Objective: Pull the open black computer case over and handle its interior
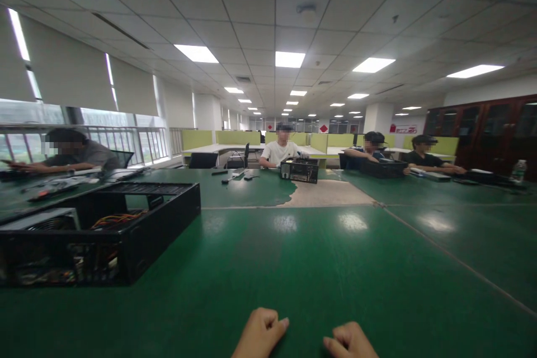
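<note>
My left hand rests as a loose fist on the green table mat at the bottom edge of the view. My right hand lies beside it, a small gap apart, fingers also curled in. Neither hand holds anything. An open black computer case with orange and yellow wires inside stands on the mat to the left, well beyond my left hand.
Across the table a person in a white shirt sits behind another black case. Two more people work at the right, one at the far left. A worn bare patch shows in the mat.
</note>
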The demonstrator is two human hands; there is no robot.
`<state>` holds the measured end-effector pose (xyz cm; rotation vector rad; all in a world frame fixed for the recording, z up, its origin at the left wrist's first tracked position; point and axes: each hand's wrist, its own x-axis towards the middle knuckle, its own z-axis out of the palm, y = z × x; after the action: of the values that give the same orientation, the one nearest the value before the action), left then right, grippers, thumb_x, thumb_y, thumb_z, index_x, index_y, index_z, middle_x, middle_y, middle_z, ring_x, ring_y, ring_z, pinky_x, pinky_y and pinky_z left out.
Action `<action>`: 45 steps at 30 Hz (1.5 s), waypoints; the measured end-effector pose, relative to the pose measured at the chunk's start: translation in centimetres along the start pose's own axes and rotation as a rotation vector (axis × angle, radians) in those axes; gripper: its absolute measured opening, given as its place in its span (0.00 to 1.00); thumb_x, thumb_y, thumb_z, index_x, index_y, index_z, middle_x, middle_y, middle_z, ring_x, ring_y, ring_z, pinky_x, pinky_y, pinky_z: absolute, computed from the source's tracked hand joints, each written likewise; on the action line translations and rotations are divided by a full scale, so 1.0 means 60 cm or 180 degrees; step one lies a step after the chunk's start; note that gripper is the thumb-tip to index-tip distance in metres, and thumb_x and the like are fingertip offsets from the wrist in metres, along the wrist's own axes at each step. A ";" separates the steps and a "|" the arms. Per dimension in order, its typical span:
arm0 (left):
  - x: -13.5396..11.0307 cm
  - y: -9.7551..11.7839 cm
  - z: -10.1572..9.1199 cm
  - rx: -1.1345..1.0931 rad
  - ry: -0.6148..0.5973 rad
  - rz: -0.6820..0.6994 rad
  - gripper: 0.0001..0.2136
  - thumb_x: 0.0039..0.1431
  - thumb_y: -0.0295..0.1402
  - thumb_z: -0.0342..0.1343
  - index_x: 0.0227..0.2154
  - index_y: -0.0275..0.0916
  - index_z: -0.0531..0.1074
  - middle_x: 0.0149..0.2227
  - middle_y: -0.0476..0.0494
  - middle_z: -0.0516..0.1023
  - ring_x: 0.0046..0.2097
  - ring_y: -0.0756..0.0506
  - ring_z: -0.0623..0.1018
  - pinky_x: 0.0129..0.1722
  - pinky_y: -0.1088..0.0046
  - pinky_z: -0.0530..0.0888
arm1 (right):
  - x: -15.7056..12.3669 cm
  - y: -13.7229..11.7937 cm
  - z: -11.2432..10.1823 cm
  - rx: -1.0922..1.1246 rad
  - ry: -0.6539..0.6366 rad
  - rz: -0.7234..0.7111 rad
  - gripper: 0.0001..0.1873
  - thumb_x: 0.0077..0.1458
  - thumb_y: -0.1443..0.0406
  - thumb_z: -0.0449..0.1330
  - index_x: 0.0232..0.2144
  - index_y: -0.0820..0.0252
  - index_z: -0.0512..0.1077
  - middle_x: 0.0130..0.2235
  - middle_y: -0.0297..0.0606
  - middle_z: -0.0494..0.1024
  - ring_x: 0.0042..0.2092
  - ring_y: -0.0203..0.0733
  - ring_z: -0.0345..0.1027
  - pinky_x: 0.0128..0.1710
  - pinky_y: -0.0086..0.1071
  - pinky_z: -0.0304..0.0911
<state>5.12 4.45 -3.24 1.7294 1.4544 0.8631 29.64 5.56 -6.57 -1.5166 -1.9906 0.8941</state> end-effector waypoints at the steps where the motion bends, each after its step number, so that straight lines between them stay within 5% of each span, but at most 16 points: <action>1: -0.002 0.003 -0.001 -0.0034 0.0004 -0.0002 0.23 0.49 0.52 0.49 0.13 0.41 0.51 0.17 0.56 0.48 0.23 0.52 0.54 0.24 0.73 0.51 | -0.001 -0.003 -0.002 0.0006 -0.0034 -0.0082 0.22 0.46 0.49 0.50 0.15 0.58 0.51 0.21 0.30 0.52 0.28 0.36 0.50 0.30 0.30 0.47; 6: -0.008 0.010 -0.003 -0.0091 -0.0005 -0.0018 0.22 0.50 0.50 0.50 0.13 0.41 0.51 0.17 0.56 0.49 0.24 0.53 0.54 0.24 0.74 0.52 | -0.004 -0.002 -0.002 0.0027 -0.0082 -0.0447 0.23 0.52 0.52 0.49 0.14 0.58 0.49 0.19 0.27 0.47 0.24 0.32 0.44 0.25 0.30 0.41; 22: -0.013 0.011 0.002 0.0029 0.0088 -0.0011 0.19 0.50 0.44 0.51 0.13 0.40 0.53 0.17 0.55 0.51 0.24 0.52 0.56 0.25 0.74 0.52 | 0.000 0.003 0.011 -0.0488 0.0011 -0.0263 0.22 0.51 0.51 0.47 0.15 0.58 0.51 0.19 0.29 0.52 0.25 0.35 0.48 0.27 0.31 0.45; 35: -0.020 0.012 -0.001 0.0103 0.0079 0.0064 0.21 0.50 0.50 0.50 0.14 0.40 0.54 0.18 0.55 0.53 0.25 0.52 0.57 0.26 0.75 0.54 | -0.030 -0.032 -0.004 -0.0165 0.0272 -0.0349 0.23 0.54 0.52 0.48 0.15 0.59 0.53 0.20 0.29 0.55 0.25 0.33 0.50 0.27 0.30 0.46; 40: -0.018 0.011 -0.001 0.0161 0.0096 0.0103 0.20 0.50 0.48 0.50 0.15 0.40 0.54 0.18 0.56 0.52 0.25 0.51 0.57 0.26 0.75 0.53 | -0.075 -0.030 -0.050 -0.0141 0.0395 -0.0429 0.23 0.57 0.50 0.48 0.18 0.59 0.57 0.22 0.30 0.60 0.27 0.34 0.54 0.28 0.29 0.50; 45: -0.016 0.006 0.002 0.0228 0.0053 0.0104 0.20 0.51 0.47 0.51 0.14 0.40 0.54 0.17 0.56 0.52 0.25 0.52 0.57 0.25 0.75 0.52 | -0.165 -0.004 -0.161 -0.0441 0.1378 -0.0407 0.23 0.57 0.48 0.50 0.22 0.58 0.66 0.25 0.34 0.70 0.30 0.38 0.64 0.32 0.28 0.59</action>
<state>5.29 3.46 -3.03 1.8072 1.4882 0.8538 39.01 -2.01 0.24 -1.4846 -1.8281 0.3425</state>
